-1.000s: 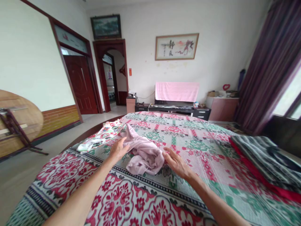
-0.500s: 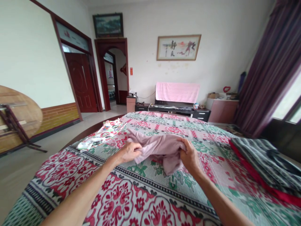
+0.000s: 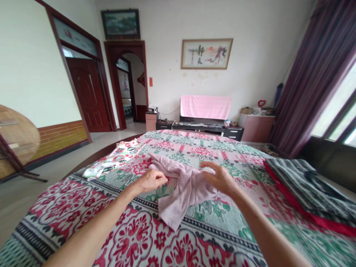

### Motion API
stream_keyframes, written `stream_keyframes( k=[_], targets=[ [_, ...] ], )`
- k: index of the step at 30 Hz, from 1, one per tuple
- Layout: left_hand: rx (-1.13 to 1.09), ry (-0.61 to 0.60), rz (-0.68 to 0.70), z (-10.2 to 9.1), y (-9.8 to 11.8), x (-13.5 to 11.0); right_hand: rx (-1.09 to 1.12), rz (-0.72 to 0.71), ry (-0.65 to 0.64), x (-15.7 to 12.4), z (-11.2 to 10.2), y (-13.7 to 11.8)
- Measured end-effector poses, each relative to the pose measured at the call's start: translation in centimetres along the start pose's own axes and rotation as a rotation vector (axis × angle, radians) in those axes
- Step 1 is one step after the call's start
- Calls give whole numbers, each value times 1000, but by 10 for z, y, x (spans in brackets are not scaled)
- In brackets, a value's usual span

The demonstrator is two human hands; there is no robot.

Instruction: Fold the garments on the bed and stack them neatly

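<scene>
A pink garment (image 3: 186, 189) lies loosely crumpled on the flowered cloth (image 3: 136, 237) over the desk (image 3: 96, 157), between its left and right edges. At its left part, the left hand (image 3: 152, 180) has the fingers curled together, but I cannot tell if they pinch fabric; the right hand (image 3: 218, 178) is over its right part, fingers spread and bent. Farther out, a printed garment (image 3: 122, 155) lies near the left edge, and a grey striped cloth (image 3: 308, 189) upon a red one (image 3: 289, 209) toward the right edge.

A mauve-pink garment (image 3: 191, 183) is laid creased and partly bunched on the floral-patterned cloth (image 3: 133, 233). 1 flat-ended length is stretched toward the near side; 1 narrower length is extended far-left.
</scene>
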State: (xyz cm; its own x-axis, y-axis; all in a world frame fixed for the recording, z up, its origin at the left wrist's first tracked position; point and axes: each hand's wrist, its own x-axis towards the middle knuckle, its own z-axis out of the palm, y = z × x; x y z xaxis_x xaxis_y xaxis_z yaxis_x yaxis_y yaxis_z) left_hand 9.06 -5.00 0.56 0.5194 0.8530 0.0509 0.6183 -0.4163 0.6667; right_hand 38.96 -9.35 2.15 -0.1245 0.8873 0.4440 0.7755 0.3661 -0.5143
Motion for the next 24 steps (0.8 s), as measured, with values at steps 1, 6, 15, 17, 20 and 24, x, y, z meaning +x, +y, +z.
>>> stream_keyframes(
  k=[1,6,15,17,20,24],
  targets=[
    [30,92,28,1,-4,3,-20,-15,35,0,16,-9],
    [67,267,122,9,-14,8,-271,-195,-73,-8,76,-30],
    [173,509,209,16,-28,15,-202,-327,-145,-10,63,-33],
    [192,588,229,15,-31,16,-130,-408,-157,-10,58,-39],
    [224,614,223,13,-34,16,-23,-506,-185,-12,56,-46],
    [257,566,236,16,-37,16,54,-552,-271,-17,58,-49]
  ],
)
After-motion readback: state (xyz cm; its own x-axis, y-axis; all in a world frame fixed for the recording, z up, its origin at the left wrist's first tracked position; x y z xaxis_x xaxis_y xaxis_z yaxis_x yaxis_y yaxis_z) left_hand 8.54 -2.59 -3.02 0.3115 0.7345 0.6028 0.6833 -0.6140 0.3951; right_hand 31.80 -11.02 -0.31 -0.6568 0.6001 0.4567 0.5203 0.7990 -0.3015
